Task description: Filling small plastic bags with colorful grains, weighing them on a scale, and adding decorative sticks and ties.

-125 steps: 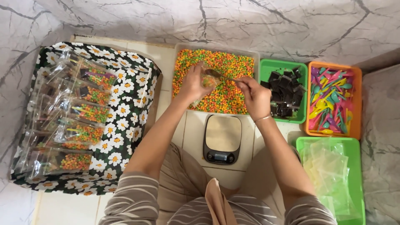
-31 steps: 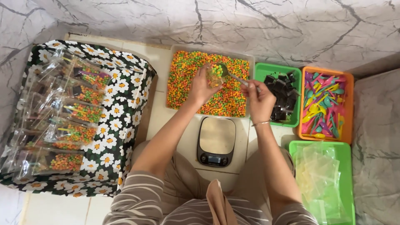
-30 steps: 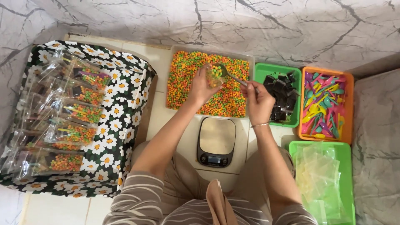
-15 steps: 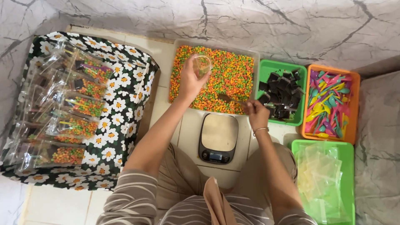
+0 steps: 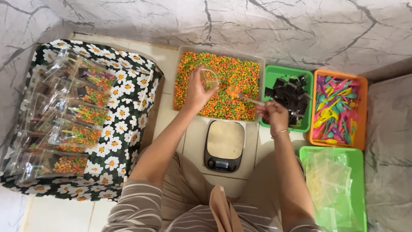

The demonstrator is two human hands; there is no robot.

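Left hand (image 5: 196, 91) hangs over the tray (image 5: 262, 60) of orange and green pellets (image 5: 223, 81), fingers curled round a small clear bag (image 5: 209, 78) that it holds upright. The bag is see-through plastic, its mouth uppermost, and the pellets show through it, so I cannot tell how much is inside. Right hand (image 5: 274, 115) sits just beside the tray's right edge, closed on the handle of a scoop (image 5: 244, 97); the scoop's head lies low over the pellets, just right of the bag, and looks blurred.

Below the tray stands a small scale (image 5: 224, 145) with a pale plate. Right of the tray a green bin (image 5: 271, 73) holds dark pieces, an orange bin (image 5: 360, 107) holds coloured spoons, and another green bin (image 5: 358, 154) holds clear bags. Filled packets (image 5: 64, 129) lie in rows on a daisy-print cloth (image 5: 128, 111) at the left.
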